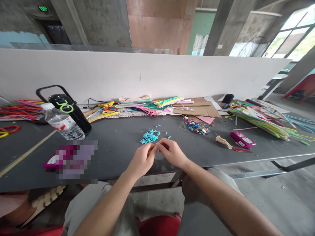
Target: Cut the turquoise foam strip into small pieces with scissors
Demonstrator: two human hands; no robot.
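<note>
At the table's front edge, my left hand (142, 159) and my right hand (173, 153) meet with thumbs and fingertips pinched together. A small thin yellow piece (155, 146) shows at the fingertips of my left hand; most of it is hidden by the fingers. What my right fingertips pinch, against the left ones, is too small to make out. Just beyond the hands lies a heap of short light-blue pieces (149, 136), with a few loose ones (168, 137) beside it.
Left stand a water bottle (64, 124) and a black flask (80, 114). Yellow-handled scissors (110, 111) and bundles of coloured strips (169, 102) lie along the back. A small colourful heap (197, 126), a purple packet (243, 140) and more strips (265, 124) lie to the right.
</note>
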